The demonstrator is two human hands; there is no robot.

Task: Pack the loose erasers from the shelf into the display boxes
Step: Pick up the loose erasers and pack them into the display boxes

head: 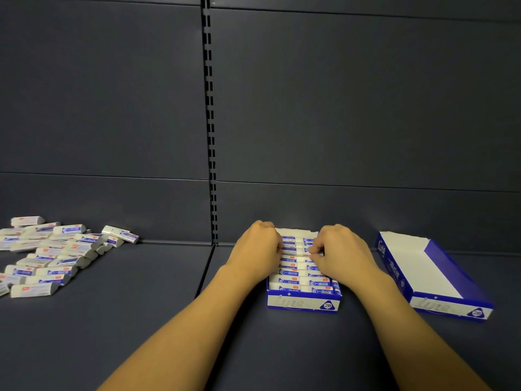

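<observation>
Both hands over boxed erasers — curled fingertips hidden, grip unclear.

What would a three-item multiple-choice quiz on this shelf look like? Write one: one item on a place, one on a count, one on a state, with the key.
1. Where does the pile of loose erasers lie?
A. Left of the hands
B. Inside the right box
C. Behind the filled box

2. How many display boxes stand on the shelf?
A. One
B. Two
C. Three

3. What state is the right-hand box in?
A. Packed full
B. Lidded
C. Empty

Key: 1 A, the pile sits at the far left of the shelf, apart from both boxes. 2 B, there is the filled box under the left hand and right hand, plus the one at right. 3 C, its bare white floor shows, with no erasers in it.
</observation>
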